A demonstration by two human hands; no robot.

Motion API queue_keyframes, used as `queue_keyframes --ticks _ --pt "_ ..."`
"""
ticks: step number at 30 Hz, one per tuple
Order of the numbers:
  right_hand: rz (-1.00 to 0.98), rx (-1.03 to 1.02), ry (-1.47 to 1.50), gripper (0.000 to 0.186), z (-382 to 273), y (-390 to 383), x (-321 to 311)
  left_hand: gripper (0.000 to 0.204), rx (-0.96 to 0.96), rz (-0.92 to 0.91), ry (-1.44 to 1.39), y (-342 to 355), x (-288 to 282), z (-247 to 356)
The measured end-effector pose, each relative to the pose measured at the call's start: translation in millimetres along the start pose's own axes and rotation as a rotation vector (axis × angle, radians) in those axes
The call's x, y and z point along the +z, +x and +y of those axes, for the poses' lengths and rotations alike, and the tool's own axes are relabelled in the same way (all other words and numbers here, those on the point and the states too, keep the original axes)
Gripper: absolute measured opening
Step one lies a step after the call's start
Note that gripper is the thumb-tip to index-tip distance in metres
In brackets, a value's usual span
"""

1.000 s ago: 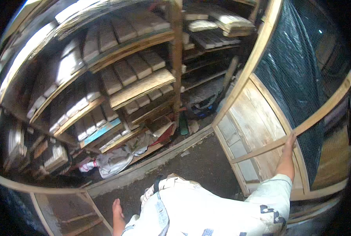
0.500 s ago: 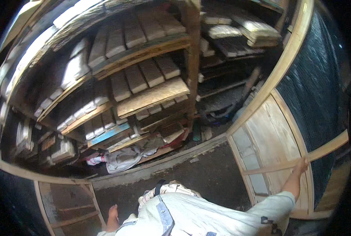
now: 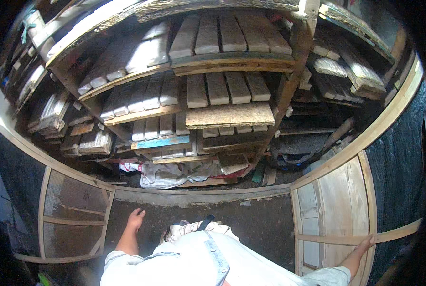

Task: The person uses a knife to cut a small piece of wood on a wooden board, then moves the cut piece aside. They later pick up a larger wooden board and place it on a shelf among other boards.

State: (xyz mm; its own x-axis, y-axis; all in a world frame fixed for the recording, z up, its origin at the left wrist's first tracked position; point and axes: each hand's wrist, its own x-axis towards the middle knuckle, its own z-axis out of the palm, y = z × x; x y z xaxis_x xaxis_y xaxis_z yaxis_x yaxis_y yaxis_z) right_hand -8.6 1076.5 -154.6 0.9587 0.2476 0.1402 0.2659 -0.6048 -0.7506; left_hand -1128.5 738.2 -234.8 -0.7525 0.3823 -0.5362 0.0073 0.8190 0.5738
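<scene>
My right hand (image 3: 365, 243) is on a wooden door (image 3: 336, 190) at the right, its fingers closed round the frame where a crossbar (image 3: 337, 239) meets the upright. The door has pale boards in its lower part and dark netting beside them. My left hand (image 3: 135, 219) hangs in the air over the dark floor, holding nothing, with its fingers somewhat apart. Nearest to it is the left door (image 3: 74, 220), a wooden frame with wire mesh; the hand does not touch it.
Ahead, wooden shelves (image 3: 232, 64) carry rows of long, pale, wrapped blocks (image 3: 232, 33). A white sack (image 3: 163, 175) lies crumpled under the lowest shelf. A raised concrete sill (image 3: 198, 194) crosses the doorway in front of the dark soil floor (image 3: 251, 224).
My view has turned to the right and the shelves now sit more centrally. My left hand has come up and forward. My right hand stays on the door frame.
</scene>
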Motion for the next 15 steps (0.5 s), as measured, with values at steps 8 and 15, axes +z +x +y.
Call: queue_keyframes --ticks 8,15 --pt "-0.368 -0.229 0.098 0.089 -0.2 -129.3 22.7 0.059 0.786 0.196 0.088 3.7 5.9 144.7" --pt "-0.736 -0.262 0.2 0.069 -35.4 -346.0 53.2 0.056 1.282 0.595 0.108 -16.9 -71.3 300.0"
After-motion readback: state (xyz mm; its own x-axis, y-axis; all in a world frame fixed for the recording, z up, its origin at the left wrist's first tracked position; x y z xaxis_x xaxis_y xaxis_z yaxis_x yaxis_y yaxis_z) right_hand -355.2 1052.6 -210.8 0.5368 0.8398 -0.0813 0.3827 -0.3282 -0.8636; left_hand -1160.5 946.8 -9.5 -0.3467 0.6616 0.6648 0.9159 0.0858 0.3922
